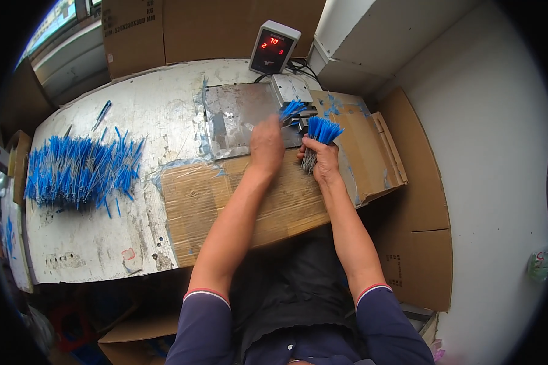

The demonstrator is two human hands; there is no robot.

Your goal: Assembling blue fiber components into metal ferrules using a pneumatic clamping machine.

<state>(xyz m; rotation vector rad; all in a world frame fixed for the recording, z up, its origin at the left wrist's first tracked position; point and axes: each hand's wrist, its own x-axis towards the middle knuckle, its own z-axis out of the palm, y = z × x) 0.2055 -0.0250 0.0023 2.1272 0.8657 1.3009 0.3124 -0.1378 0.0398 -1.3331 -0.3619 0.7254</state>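
Note:
In my right hand (324, 160) is an upright bundle of thin wire pieces with blue sleeves (324, 129); the blue ends point up and the bare metal ends hang below my fingers. My left hand (267, 146) is over the metal plate (234, 115), its fingers curled inward and smeared by motion. Just beyond its fingertips a smaller cluster of blue-sleeved wires (293, 109) stands against a small grey machine (291, 89). Whether the left fingers grip any of those wires cannot be made out.
A large heap of blue-sleeved wires (82, 167) lies on the left of the white worktable (103, 243). Behind the machine stands a display box (274, 47) with red digits. A pen (102, 115) lies beyond the heap. Flat cardboard (249, 201) covers the near edge; a wall (487, 152) rises at right.

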